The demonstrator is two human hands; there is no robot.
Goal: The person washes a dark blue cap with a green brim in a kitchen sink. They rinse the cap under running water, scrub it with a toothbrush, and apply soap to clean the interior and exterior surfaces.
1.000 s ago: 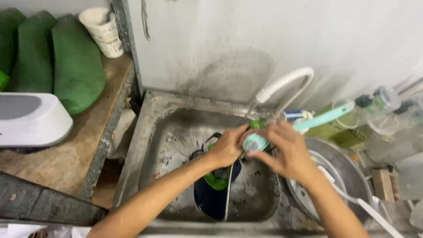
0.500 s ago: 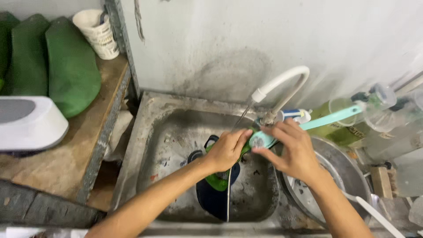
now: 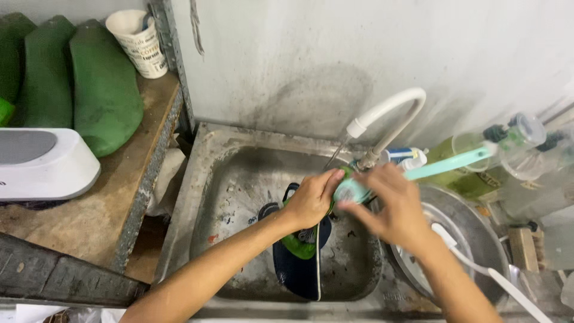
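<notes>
I stand over a grimy metal sink [image 3: 239,155] in the middle of the frame, with both hands under the white curved tap [image 3: 388,107]. My left hand [image 3: 311,200] has its fingers curled shut around a green sole-shaped piece [image 3: 299,244], which I hold upright above the basin; its lower end shows below my palm. Just behind and beneath it lies a dark blue shoe [image 3: 296,272] on the sink floor, toward the lower centre.

My right hand [image 3: 391,209] is blurred, so I cannot tell exactly how its fingers close, but it seems to hold a pale turquoise brush [image 3: 445,164], whose head meets the green piece at my left fingertips and whose handle points to the upper right. I cannot see water running from the tap.

Judging by this, the scrubbing of the green piece is under way and not finished: brush and piece are pressed together, nothing has been rinsed or set aside that I can see, and the blue shoe waits in the basin.

On the wooden tabletop [image 3: 101,197] at the left stand more green shoe forms [image 3: 101,90], a paper cup [image 3: 140,42] and a white appliance [image 3: 45,164]. A round metal basin [image 3: 472,227] sits at the lower right, with bottles [image 3: 508,143] behind it.
</notes>
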